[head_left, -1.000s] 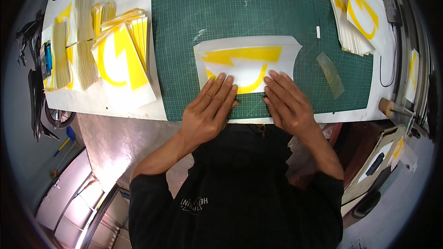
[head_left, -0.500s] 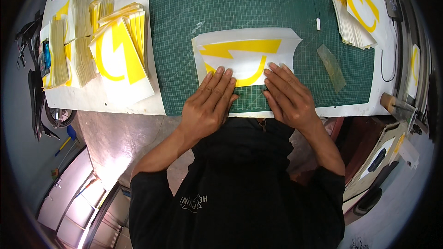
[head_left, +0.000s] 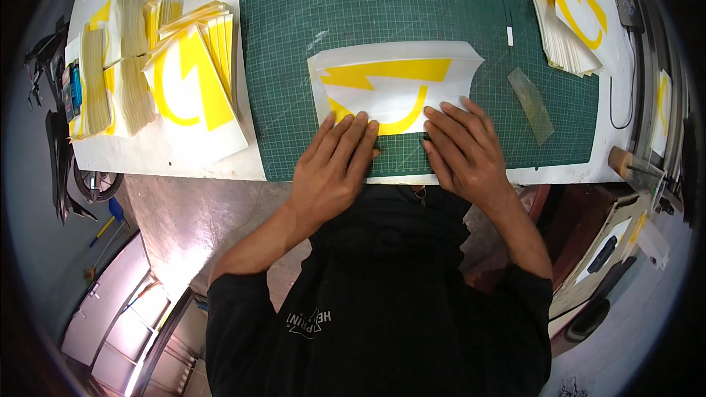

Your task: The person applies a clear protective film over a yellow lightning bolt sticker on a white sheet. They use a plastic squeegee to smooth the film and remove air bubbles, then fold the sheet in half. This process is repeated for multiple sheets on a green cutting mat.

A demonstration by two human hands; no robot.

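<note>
A white sheet (head_left: pixel 386 106) with a yellow design and a translucent film over it lies on the green cutting mat (head_left: pixel 412 0), close to the mat's near edge. The film's far edge curls up a little. My left hand (head_left: pixel 334 158) rests on the sheet's near left corner, fingers stretched out flat. At the near right corner, my right hand (head_left: pixel 467 147) presses its spread fingertips on or just beside the sheet. A small dark spot shows between my right thumb and forefinger; I cannot make out what it is.
Stacks of yellow-and-white sheets (head_left: pixel 195 88) stand on the white table at the left. Another stack (head_left: pixel 573 37) is at the far right. A translucent strip (head_left: pixel 531 106) and a small white piece (head_left: pixel 510 36) lie on the mat's right side. A dark device (head_left: pixel 625 1) with a cable sits beyond.
My right fingers have shifted slightly to the right and spread a bit wider. My left fingers have moved a little along the sheet's near edge. The sheet has stayed nearly in place.
</note>
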